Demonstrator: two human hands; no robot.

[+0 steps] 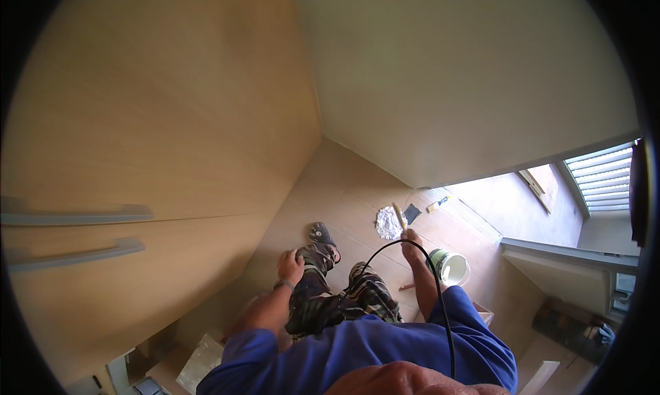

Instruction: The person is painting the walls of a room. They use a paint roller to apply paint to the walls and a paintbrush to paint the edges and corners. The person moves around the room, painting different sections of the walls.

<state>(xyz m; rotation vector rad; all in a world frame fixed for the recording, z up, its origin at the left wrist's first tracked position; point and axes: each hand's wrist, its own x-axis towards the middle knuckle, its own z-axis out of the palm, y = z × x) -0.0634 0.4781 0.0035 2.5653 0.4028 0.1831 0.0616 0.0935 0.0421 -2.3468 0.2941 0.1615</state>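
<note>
My left hand [290, 266] rests on my left knee in camouflage trousers, its fingers laid over the cloth with nothing in them. Low over the floor, my right hand [412, 242] is closed at the lower end of a tool with a pale handle [399, 215]; its exact kind cannot be made out. Beside the handle lies a spread mound of white paste [388, 223]. On the other side is a dark flat blade [412, 213]; whether it belongs to that handle is unclear. Farther right, a putty knife [438, 204] with a yellowish handle lies on the floor.
A white bucket [452, 268] stands right of my right forearm. A black cable [440, 285] loops across that arm. Tall wooden cabinet doors [172, 120] rise at left, a pale wall [467, 72] ahead. A sliding-door track [474, 220] runs along the right.
</note>
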